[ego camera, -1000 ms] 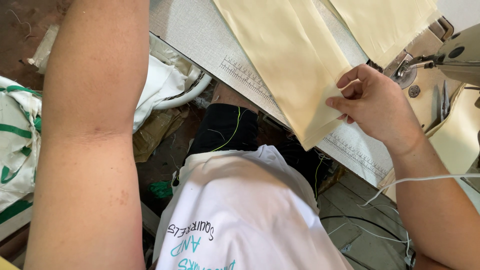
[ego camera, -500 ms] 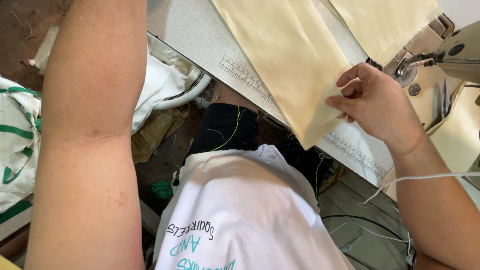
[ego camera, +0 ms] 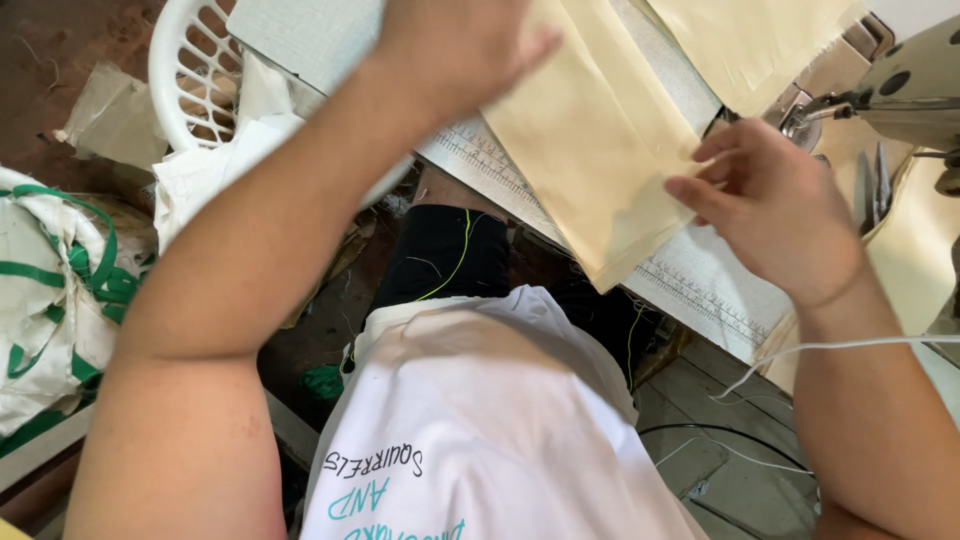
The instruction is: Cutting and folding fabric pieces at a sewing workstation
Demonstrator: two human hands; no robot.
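Observation:
A long cream fabric piece [ego camera: 590,150] lies on the grey sewing table [ego camera: 700,280], its near corner hanging over the edge. My right hand [ego camera: 770,205] pinches the right edge of that fabric, close to the sewing machine's presser foot [ego camera: 800,115]. My left hand [ego camera: 460,45] rests at the top of the view on the fabric's left side, fingers blurred and spread. A second cream piece [ego camera: 750,40] lies further back by the machine.
A white plastic basket [ego camera: 195,90] with white cloth [ego camera: 215,170] stands left of the table. White sacks with green bands [ego camera: 60,290] sit at the far left. The sewing machine head [ego camera: 915,85] is at the right. My lap fills the bottom middle.
My left arm has swung from the left side up to the table, and its hand now lies on the fabric. The basket is uncovered. My right hand keeps its pinch.

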